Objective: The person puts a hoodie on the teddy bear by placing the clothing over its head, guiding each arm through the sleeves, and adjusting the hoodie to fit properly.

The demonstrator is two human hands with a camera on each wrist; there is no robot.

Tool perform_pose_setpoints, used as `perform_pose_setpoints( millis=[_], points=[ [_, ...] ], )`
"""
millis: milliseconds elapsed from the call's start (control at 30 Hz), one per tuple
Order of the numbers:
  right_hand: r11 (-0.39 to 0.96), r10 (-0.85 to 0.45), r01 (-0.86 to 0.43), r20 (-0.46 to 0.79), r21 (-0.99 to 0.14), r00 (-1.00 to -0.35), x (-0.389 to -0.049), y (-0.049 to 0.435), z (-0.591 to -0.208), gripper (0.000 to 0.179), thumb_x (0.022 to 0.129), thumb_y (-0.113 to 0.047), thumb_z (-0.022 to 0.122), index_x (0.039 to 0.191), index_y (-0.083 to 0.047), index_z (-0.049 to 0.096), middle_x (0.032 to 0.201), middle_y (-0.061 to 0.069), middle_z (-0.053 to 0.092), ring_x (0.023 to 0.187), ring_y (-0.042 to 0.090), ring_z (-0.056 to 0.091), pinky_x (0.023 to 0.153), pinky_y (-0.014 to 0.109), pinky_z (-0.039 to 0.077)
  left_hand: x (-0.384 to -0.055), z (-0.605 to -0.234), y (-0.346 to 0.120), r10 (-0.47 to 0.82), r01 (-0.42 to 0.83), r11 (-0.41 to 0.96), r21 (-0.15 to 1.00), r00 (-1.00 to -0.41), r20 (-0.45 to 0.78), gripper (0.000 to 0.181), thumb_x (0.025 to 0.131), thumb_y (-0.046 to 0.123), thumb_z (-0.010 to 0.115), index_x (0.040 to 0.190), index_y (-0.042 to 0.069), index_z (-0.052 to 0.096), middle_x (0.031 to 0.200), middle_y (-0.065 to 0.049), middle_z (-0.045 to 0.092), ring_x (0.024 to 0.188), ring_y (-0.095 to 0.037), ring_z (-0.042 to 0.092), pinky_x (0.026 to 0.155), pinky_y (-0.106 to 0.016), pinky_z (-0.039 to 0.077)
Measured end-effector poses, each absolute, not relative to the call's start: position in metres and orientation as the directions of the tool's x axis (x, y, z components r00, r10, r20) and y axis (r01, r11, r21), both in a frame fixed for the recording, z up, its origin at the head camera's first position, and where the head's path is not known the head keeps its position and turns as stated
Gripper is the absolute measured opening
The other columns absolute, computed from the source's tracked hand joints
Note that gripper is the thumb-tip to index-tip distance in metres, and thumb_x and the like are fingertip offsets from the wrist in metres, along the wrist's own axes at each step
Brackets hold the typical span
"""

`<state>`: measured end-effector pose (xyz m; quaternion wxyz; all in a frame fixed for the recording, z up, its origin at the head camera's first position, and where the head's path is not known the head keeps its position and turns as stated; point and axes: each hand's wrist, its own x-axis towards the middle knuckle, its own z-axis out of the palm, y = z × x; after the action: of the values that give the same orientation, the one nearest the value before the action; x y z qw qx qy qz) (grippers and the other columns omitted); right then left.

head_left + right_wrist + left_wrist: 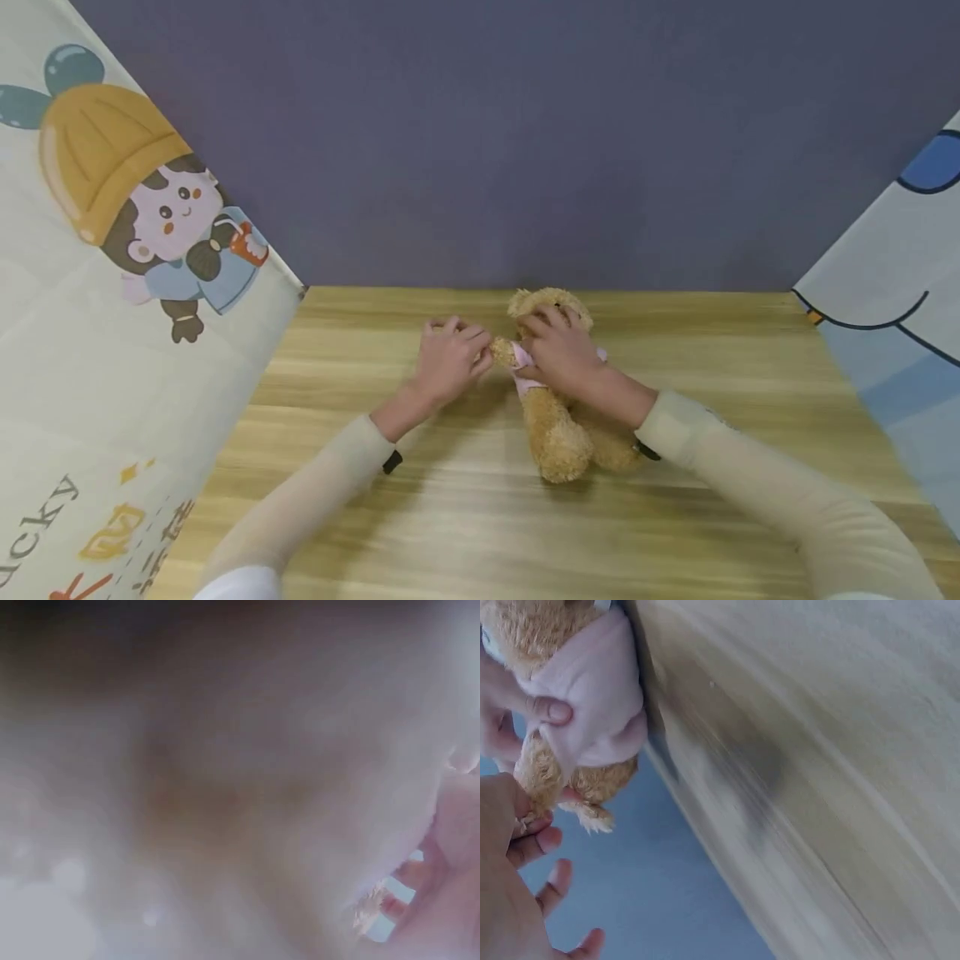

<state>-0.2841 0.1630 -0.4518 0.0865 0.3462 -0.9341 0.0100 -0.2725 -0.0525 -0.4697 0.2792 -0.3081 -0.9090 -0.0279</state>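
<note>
A tan plush teddy bear [558, 437] in a pink top [604, 690] is on the wooden table, its head toward the back wall and its legs toward me. My left hand [448, 360] pinches the end of the bear's arm [538, 774] between thumb and forefinger, the other fingers spread apart. My right hand [564, 350] lies over the bear's chest and lower face and grips it there. In the left wrist view the right thumb [555, 711] presses on the pink cloth. Blurred plush fills most of the right wrist view, with part of the right hand [442, 900] at its edge.
The wooden tabletop [450, 517] meets a dark grey-blue wall [487, 150] just behind the bear. A white cloth with a cartoon child [180, 208] hangs on the left, and another printed cloth [877, 267] on the right.
</note>
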Motion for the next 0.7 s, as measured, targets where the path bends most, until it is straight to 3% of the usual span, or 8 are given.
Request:
perform_pose_setpoints(
  millis=[100, 200, 300, 433, 500, 633, 700],
  points=[
    [0.763, -0.643, -0.644, 0.164, 0.051, -0.748, -0.284, 0.165, -0.453, 0.044, 0.087, -0.054, 0.075, 0.099, -0.012, 0.078, 0.146, 0.006, 0.052, 0.140, 0.035, 0.034, 0.113, 0.065, 0.027, -0.272, -0.470, -0.053, 0.492, 0.529, 0.847, -0.042, -0.753, 0.436, 0.014, 0.096, 0.027, 0.056, 0.091, 0.021, 0.067, 0.097, 0.008, 0.070, 0.098, -0.024, 0.062, 0.089, -0.058, 0.046],
    [0.757, -0.649, -0.653, 0.161, 0.034, -0.744, -0.286, 0.166, -0.454, 0.050, 0.087, -0.055, 0.074, 0.111, -0.011, 0.075, 0.148, 0.009, 0.049, 0.141, 0.037, 0.032, 0.113, 0.066, 0.026, -0.268, -0.468, -0.049, 0.460, 0.481, 0.876, -0.011, -0.831, 0.312, 0.029, 0.100, 0.043, 0.048, 0.106, 0.023, 0.068, 0.110, 0.006, 0.070, 0.103, -0.026, 0.061, 0.088, -0.059, 0.046],
    [0.760, -0.638, -0.649, 0.200, 0.015, -0.743, -0.288, 0.166, -0.454, 0.046, 0.086, -0.053, 0.076, 0.109, -0.013, 0.074, 0.147, 0.010, 0.049, 0.140, 0.038, 0.034, 0.112, 0.066, 0.027, -0.267, -0.464, -0.041, 0.461, 0.471, 0.882, -0.025, -0.849, 0.258, 0.037, 0.101, 0.048, 0.047, 0.115, 0.021, 0.068, 0.119, 0.003, 0.070, 0.107, -0.027, 0.060, 0.091, -0.060, 0.045],
    [0.759, -0.631, -0.651, 0.240, -0.004, -0.737, -0.287, 0.169, -0.457, 0.037, 0.089, -0.050, 0.075, 0.103, -0.015, 0.077, 0.145, 0.008, 0.053, 0.138, 0.037, 0.037, 0.112, 0.063, 0.029, -0.273, -0.464, -0.039, 0.432, 0.443, 0.896, -0.030, -0.855, 0.288, 0.020, 0.100, 0.035, 0.053, 0.097, 0.021, 0.067, 0.101, 0.007, 0.072, 0.099, -0.023, 0.061, 0.092, -0.059, 0.044],
    [0.746, -0.644, -0.665, 0.232, -0.017, -0.729, -0.283, 0.171, -0.459, 0.039, 0.092, -0.047, 0.072, 0.112, -0.014, 0.077, 0.146, 0.008, 0.052, 0.140, 0.037, 0.036, 0.113, 0.063, 0.029, -0.273, -0.466, -0.043, 0.412, 0.430, 0.903, 0.001, -0.866, 0.285, 0.016, 0.099, 0.031, 0.056, 0.091, 0.022, 0.065, 0.096, 0.008, 0.071, 0.095, -0.023, 0.060, 0.091, -0.060, 0.044],
    [0.698, -0.677, -0.704, 0.198, -0.134, -0.709, -0.271, 0.180, -0.455, 0.046, 0.095, -0.039, 0.070, 0.132, -0.011, 0.067, 0.149, 0.014, 0.049, 0.140, 0.040, 0.038, 0.115, 0.064, 0.028, -0.269, -0.464, -0.058, 0.407, 0.428, 0.901, 0.076, -0.892, 0.198, 0.018, 0.099, 0.031, 0.053, 0.096, 0.021, 0.068, 0.103, 0.004, 0.072, 0.096, -0.026, 0.061, 0.088, -0.062, 0.046],
    [0.689, -0.665, -0.690, 0.185, -0.224, -0.724, -0.260, 0.190, -0.449, 0.044, 0.095, -0.031, 0.073, 0.131, -0.008, 0.066, 0.140, 0.017, 0.055, 0.130, 0.039, 0.049, 0.109, 0.060, 0.038, -0.266, -0.462, -0.068, 0.395, 0.410, 0.908, 0.088, -0.907, 0.147, 0.020, 0.100, 0.031, 0.052, 0.098, 0.020, 0.068, 0.107, 0.001, 0.072, 0.099, -0.029, 0.063, 0.089, -0.063, 0.047]
  ],
)
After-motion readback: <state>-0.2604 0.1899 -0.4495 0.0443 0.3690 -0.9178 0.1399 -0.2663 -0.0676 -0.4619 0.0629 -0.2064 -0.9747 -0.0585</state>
